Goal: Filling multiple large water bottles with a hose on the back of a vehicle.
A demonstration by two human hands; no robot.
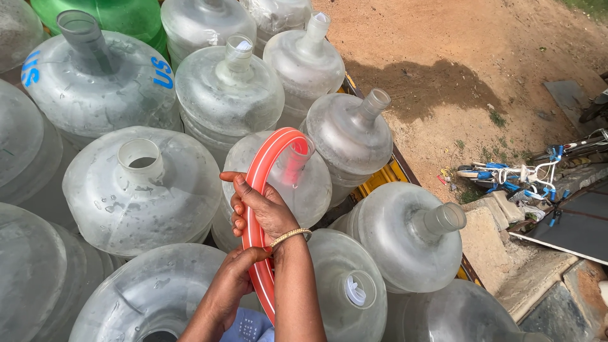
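Orange ribbed hose (263, 190) ran through our fingers: the right hand (263, 209) was wrapped tightly around it just below the bend, a gold bangle (290, 236) at the wrist, and the left hand (231, 278) clasped the same hose lower down, fingers curled about it. From our grip the hose arched over and its end dipped into the open neck of the clear jug (278, 177) just ahead of us, near the right edge of the load. So the hose was already seated in that mouth, and we judged the many open-necked jugs around it were untended as yet. Crowded bottles pressed in on every side, a wide-mouthed jug (142, 190) touching at the left, a green one (101, 16) at the far edge. Beyond the right edge lay bare dirt (443, 57) and a toppled blue bicycle (513, 174).
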